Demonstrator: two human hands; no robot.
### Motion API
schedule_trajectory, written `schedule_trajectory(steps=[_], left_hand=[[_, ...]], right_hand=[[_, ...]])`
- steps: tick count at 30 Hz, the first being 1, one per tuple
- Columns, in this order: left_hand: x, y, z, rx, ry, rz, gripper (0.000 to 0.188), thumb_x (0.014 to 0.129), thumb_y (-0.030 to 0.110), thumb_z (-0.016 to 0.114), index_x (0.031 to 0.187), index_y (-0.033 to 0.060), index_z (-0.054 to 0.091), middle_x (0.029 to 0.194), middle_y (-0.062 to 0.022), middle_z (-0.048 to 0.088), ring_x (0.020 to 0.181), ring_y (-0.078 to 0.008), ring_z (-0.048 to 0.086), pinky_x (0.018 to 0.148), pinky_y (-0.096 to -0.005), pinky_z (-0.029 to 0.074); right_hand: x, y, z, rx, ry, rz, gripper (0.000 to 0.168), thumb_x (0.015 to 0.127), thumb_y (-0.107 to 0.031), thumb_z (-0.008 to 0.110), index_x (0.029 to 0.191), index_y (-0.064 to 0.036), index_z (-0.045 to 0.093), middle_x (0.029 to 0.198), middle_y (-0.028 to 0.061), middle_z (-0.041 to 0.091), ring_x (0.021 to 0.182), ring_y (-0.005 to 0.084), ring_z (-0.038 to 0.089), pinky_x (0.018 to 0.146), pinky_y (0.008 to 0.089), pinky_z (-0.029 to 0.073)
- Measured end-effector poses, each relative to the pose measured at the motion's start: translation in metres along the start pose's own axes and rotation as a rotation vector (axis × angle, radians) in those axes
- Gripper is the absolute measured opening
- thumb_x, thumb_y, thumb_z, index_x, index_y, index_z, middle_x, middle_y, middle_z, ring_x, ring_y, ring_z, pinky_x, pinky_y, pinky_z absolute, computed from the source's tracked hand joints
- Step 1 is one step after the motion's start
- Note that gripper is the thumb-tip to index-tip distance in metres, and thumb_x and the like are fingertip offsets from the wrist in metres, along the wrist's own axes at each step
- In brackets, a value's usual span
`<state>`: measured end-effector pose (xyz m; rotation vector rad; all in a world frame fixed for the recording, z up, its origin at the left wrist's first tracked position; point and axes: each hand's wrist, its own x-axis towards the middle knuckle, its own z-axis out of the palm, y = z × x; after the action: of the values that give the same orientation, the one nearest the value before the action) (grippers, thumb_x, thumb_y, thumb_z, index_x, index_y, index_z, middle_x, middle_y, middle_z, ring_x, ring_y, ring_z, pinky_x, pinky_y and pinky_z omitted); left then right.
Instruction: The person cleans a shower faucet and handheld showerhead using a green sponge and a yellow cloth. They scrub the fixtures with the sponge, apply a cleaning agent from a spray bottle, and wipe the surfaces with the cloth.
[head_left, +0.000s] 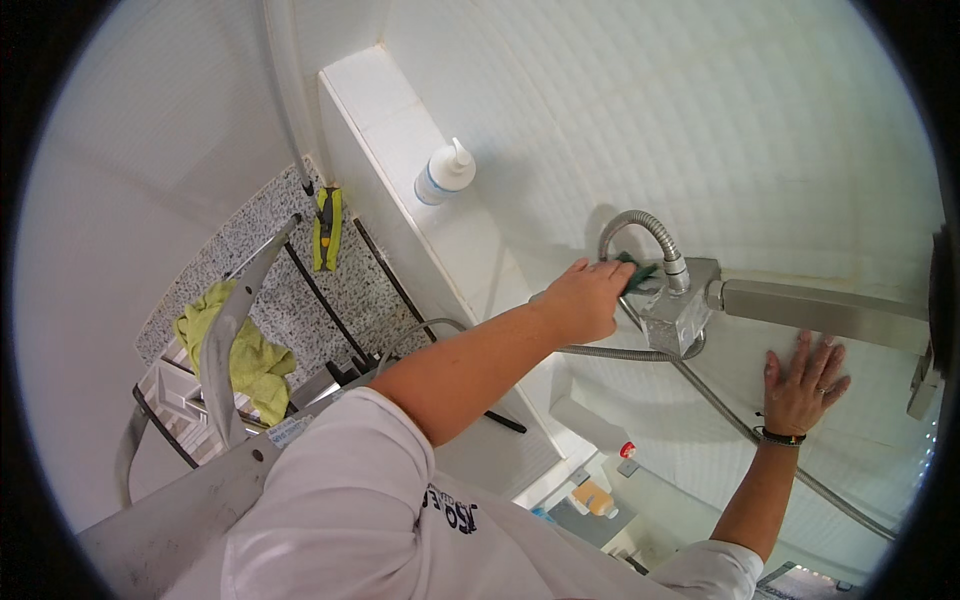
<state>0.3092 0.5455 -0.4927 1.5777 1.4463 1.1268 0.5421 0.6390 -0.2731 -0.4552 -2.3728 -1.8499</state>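
My left hand (586, 300) is closed on a dark green scouring pad (637, 271), which touches the left side of a metal shower mixer (681, 304) on the white tiled wall. Part of the pad is hidden under the fingers. A curved metal hose (637, 217) rises from the mixer, and whitish residue or foam shows on the mixer's lower face. My right hand (801, 397) lies spread with its palm on the wall, below a thick rectangular metal bar (825, 309). It holds nothing and wears a ring, with bands round the wrist.
A white pump bottle (446, 174) stands on the tiled ledge (382, 90). Below are a metal stepladder (180, 484) with a yellow-green cloth (240, 352), green-and-black pliers or cutters (327, 229) on speckled stone, a white bottle with a red cap (592, 424) and an orange bottle (594, 498).
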Motion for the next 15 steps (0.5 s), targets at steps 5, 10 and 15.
schedule_trajectory(steps=[5, 10, 15], left_hand=[[-0.009, -0.001, 0.003, -0.031, 0.040, 0.019, 0.066, 0.063, 0.006, 0.056, 0.125, -0.0033, 0.032, 0.122, -0.0221, 0.042, 0.112, -0.0333, 0.042, 0.097, -0.0383, 0.031], [-0.004, -0.002, 0.006, -0.042, 0.166, 0.126, 0.063, 0.065, 0.004, 0.056, 0.123, -0.0041, 0.034, 0.122, -0.0239, 0.040, 0.112, -0.0340, 0.042, 0.096, -0.0379, 0.033], [-0.064, -0.023, 0.028, 0.262, 0.281, 0.070, 0.057, 0.070, 0.007, 0.058, 0.122, -0.0037, 0.036, 0.120, -0.0242, 0.041, 0.109, -0.0359, 0.043, 0.094, -0.0395, 0.035]], right_hand=[[0.000, 0.000, -0.001, -0.003, 0.004, 0.003, 0.052, 0.086, -0.052, 0.037, 0.128, -0.022, 0.040, 0.133, 0.0089, 0.036, 0.124, 0.0272, 0.033, 0.105, 0.0486, 0.007], [0.006, -0.001, -0.002, -0.005, 0.012, 0.008, 0.052, 0.086, -0.052, 0.037, 0.128, -0.022, 0.040, 0.134, 0.0082, 0.035, 0.125, 0.0266, 0.032, 0.105, 0.0481, 0.008], [0.000, 0.000, -0.003, -0.003, -0.001, 0.005, 0.052, 0.085, -0.052, 0.039, 0.128, -0.023, 0.039, 0.135, 0.0080, 0.034, 0.126, 0.0265, 0.030, 0.105, 0.0477, 0.008]])
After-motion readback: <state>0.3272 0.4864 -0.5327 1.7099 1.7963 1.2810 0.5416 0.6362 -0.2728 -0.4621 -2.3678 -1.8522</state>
